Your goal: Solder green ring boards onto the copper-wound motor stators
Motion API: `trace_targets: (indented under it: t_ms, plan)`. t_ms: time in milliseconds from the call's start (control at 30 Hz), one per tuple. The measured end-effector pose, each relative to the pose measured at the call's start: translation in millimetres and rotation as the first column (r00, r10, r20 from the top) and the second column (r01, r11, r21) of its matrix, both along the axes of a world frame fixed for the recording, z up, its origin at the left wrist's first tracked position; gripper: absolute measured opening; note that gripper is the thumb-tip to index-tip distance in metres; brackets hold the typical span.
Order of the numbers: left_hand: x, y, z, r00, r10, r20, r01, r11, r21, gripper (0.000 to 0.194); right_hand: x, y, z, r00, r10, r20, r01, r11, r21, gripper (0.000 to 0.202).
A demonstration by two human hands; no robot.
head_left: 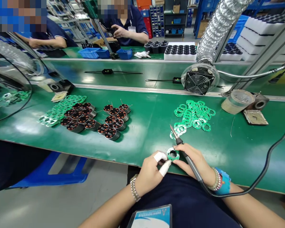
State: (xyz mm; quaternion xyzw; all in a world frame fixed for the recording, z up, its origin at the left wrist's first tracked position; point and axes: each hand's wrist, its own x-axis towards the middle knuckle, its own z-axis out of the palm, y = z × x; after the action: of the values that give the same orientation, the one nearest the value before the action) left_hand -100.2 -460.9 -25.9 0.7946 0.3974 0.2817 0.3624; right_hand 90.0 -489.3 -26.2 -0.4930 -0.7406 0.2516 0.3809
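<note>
At the table's front edge, my left hand (150, 171) pinches a green ring-shaped circuit board (170, 157) between thumb and finger, both wearing white finger covers. My right hand (196, 161) has a soldering iron (192, 165) lying across it, its tip pointing up and away to the left. The right thumb and forefinger also touch the board's right side. Whether a motor part sits beneath the board is hard to make out. Beyond the hands lies a loose pile of green ring boards (192, 114). To the left stand several copper-wound stators (112, 133).
More green boards (61, 107) lie in rows at left. A fume fan (197, 81) hangs at the bench's back rail. On the right are a plastic cup (236, 103) and a soldering sponge (255, 116). The iron's cable (266, 167) loops right. Two people work across the bench.
</note>
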Motion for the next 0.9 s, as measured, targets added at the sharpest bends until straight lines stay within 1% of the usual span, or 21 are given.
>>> trace_targets:
  t_ms: [67,167,267,333,433,500,600,667,733,767,800,833,900]
  plan:
    - [-11.8,9.7,1.6,0.998,-0.061,-0.032,0.06,0.997,-0.039,0.005,-0.3,0.2,0.1,1.0,0.0,-0.007,0.0,1.0,0.0,0.031]
    - [-22.3,27.4,3.7,0.984,-0.179,-0.027,0.178,0.984,-0.023,0.01,-0.8,0.3,0.3,1.0,0.004,-0.005,-0.004,1.0,0.003,0.03]
    - [-20.2,40.3,6.5,0.942,-0.335,0.026,0.335,0.942,0.0,0.013,-0.9,0.3,0.6,1.0,0.005,0.003,-0.005,1.0,0.012,0.028]
    - [-14.9,44.3,8.8,0.928,-0.37,0.041,0.371,0.929,-0.01,0.013,-0.7,0.4,0.6,1.0,0.005,0.003,-0.005,1.0,0.011,0.028]
    - [-5.9,43.0,11.1,0.942,-0.334,0.025,0.335,0.94,-0.067,0.009,0.1,0.6,0.0,1.0,0.004,0.001,-0.004,1.0,0.005,0.029]
    - [0.5,37.3,11.0,0.964,-0.265,0.023,0.266,0.953,-0.143,0.007,0.5,0.5,-0.9,1.0,0.007,0.0,-0.007,1.0,0.002,0.03]
    - [10.1,23.7,7.5,0.995,-0.072,0.07,0.089,0.958,-0.274,0.007,0.7,0.1,-2.5,1.0,0.012,-0.007,-0.012,1.0,0.006,0.03]
    - [14.0,14.2,3.7,0.991,0.061,0.121,-0.015,0.937,-0.349,0.008,0.3,-0.3,-3.0,1.0,0.012,-0.008,-0.012,1.0,0.011,0.03]
    - [13.4,7.0,-0.7,0.976,0.129,0.175,-0.051,0.92,-0.39,0.006,-0.3,-0.4,-2.7,1.0,0.006,-0.006,-0.005,1.0,0.016,0.029]
    - [11.2,4.5,-2.9,0.972,0.129,0.195,-0.046,0.924,-0.381,0.008,-0.5,-0.4,-2.3,1.0,0.002,-0.005,-0.002,1.0,0.019,0.029]
    - [8.1,2.9,-5.1,0.973,0.108,0.205,-0.032,0.938,-0.344,0.011,-0.7,-0.3,-1.7,1.0,0.001,-0.005,-0.001,1.0,0.021,0.029]
    - [4.3,1.9,-7.2,0.977,0.072,0.202,-0.013,0.96,-0.28,0.014,-0.8,-0.2,-1.2,1.0,0.002,-0.005,-0.002,1.0,0.02,0.029]
    - [-3.4,1.3,-10.9,0.986,-0.021,0.164,0.035,0.996,-0.086,0.018,-0.6,0.0,-0.2,1.0,0.006,-0.007,-0.006,1.0,0.017,0.028]
